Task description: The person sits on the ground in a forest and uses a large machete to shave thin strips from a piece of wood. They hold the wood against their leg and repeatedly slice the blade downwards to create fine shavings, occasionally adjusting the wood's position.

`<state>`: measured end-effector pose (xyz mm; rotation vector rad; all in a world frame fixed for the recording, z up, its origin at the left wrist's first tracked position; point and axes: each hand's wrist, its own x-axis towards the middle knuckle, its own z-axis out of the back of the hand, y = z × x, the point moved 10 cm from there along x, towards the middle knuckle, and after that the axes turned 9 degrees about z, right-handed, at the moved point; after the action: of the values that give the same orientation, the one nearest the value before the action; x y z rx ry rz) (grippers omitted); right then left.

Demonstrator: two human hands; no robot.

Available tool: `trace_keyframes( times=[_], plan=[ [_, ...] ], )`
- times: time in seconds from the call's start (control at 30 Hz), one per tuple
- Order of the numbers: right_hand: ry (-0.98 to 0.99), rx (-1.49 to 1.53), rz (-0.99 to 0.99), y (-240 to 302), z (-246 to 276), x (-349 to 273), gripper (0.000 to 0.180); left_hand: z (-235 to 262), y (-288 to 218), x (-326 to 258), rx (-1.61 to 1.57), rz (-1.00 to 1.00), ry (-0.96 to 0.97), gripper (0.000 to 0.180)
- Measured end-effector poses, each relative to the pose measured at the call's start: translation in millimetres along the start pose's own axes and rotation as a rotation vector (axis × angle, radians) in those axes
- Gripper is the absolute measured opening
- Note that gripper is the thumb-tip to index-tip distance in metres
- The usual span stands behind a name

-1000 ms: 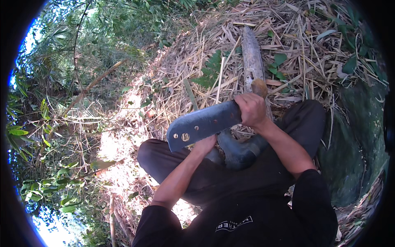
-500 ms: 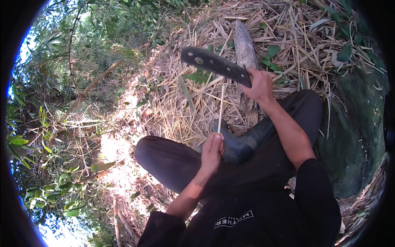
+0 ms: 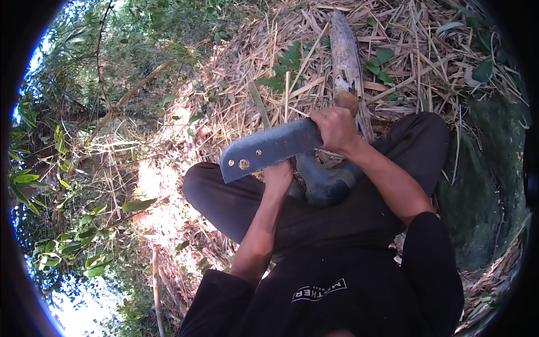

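Note:
My right hand [image 3: 336, 130] is closed round the wooden handle of a broad, dark cleaver [image 3: 269, 145]. Its blade has several holes and points left, slanting down over my lap. Below the blade's lower edge is my closed left hand [image 3: 278, 178], its fingertips hidden behind the metal. A thin pale bamboo stick [image 3: 287, 95] rises above the blade in line with that hand; its lower part is covered. Whether the edge touches the stick I cannot tell.
My legs are crossed, with a dark rubber boot [image 3: 325, 182] between them. Ahead lies a weathered piece of wood [image 3: 345, 53] on dry bamboo litter [image 3: 230, 106]. A large mossy rock [image 3: 469, 191] stands at the right, leafy growth [image 3: 73, 247] at the left.
The cleaver has swung down and left, from above the stick to across it, now covering my left fingertips. My left hand has shifted slightly up and left.

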<state>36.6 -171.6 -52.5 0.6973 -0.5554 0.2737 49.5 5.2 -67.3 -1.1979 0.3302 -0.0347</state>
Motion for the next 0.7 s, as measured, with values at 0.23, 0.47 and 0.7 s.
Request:
trace_keyframes(
  times=[0.23, 0.47, 0.7],
  plan=[
    [0.073, -0.049, -0.382, -75.0, 19.0, -4.1, 0.034, -36.0, 9.5, -62.2, -0.407, 0.273, 0.308, 0.024],
    [0.103, 0.085, -0.058, 5.3, -11.5, -9.2, 0.042, -7.7, 13.2, -20.0, -0.577, 0.331, 0.109, 0.020],
    [-0.004, 0.014, -0.035, -13.9, 3.8, -0.2, 0.041, -6.1, 2.1, -32.0, -0.586, 0.267, 0.169, 0.021]
  ],
)
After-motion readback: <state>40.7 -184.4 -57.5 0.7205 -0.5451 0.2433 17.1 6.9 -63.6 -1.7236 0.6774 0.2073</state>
